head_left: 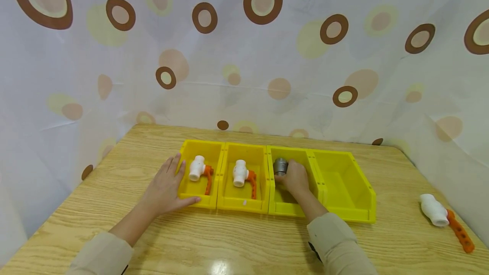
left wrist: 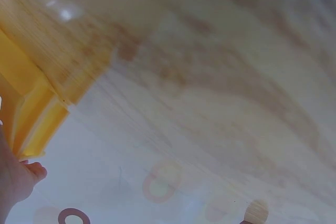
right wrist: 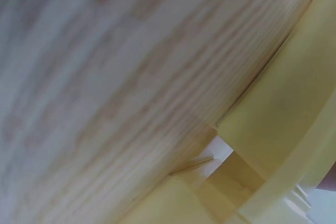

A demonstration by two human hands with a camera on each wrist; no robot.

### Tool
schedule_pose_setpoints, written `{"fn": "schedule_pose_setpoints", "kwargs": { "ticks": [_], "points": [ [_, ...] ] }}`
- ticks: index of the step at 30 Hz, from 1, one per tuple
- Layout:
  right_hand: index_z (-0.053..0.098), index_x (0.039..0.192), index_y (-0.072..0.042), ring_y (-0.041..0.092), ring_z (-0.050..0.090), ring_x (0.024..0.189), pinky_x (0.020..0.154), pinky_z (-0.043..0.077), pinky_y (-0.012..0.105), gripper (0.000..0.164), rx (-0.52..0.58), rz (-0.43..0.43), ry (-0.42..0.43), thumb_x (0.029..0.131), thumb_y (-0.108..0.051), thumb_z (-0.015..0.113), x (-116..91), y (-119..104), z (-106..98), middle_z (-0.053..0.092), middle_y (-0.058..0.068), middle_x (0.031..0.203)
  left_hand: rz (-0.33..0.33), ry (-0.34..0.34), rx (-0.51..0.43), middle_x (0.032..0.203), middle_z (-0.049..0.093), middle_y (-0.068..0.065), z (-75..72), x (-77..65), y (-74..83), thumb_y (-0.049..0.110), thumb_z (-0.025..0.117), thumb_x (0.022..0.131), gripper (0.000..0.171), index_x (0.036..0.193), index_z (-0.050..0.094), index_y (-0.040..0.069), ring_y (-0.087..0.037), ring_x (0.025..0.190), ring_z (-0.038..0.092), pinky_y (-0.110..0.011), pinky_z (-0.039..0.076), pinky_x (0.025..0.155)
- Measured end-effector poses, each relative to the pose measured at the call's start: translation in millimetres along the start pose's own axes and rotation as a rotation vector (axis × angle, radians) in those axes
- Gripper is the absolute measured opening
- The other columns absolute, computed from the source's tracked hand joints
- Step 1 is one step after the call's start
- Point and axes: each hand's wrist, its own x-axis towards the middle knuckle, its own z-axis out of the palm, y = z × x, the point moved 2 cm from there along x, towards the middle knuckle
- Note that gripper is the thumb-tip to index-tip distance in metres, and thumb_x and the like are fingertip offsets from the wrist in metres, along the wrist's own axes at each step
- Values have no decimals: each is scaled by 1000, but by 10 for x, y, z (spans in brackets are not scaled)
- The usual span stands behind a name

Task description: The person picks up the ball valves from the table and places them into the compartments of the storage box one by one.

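A row of joined yellow bins [head_left: 238,205] stands on the wooden table. My left hand [head_left: 164,188] rests against the leftmost bin with fingers spread, the thumb along its front edge; part of this hand [left wrist: 18,179] shows at the lower left of the left wrist view. In the third bin, my right hand [head_left: 297,178] grips a grey metal cylindrical fitting [head_left: 280,166], its fingertips partly hidden. One white ball valve [head_left: 197,168] with an orange handle lies in the first bin, and a similar valve [head_left: 240,173] in the second.
The fourth bin [head_left: 344,181] shows a bare floor. Another white valve [head_left: 434,210] with an orange handle lies on the table [head_left: 389,241] at the far right. A patterned cloth [head_left: 244,54] hangs behind the table.
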Motion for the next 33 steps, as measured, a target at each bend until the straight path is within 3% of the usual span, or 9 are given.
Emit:
{"fn": "schedule_pose_setpoints", "kwargs": {
  "ticks": [21,33],
  "points": [
    [51,106,10,32,59,83,74,51,41,48,27,54,-61,77,-22,73,31,-6,18,60,25,97,-5,-12,-9,145,27,-32,-27,-2,5,69,57,73,102,135,39,-11,-47,131,33,-51,30,109],
    [49,113,12,35,60,87,76,51,43,51,-2,29,-81,80,-21,69,-15,-20,6,61,26,101,7,3,16,145,29,-32,-10,2,1,72,54,74,103,134,40,-11,-46,130,34,-50,30,110]
  ]
}}
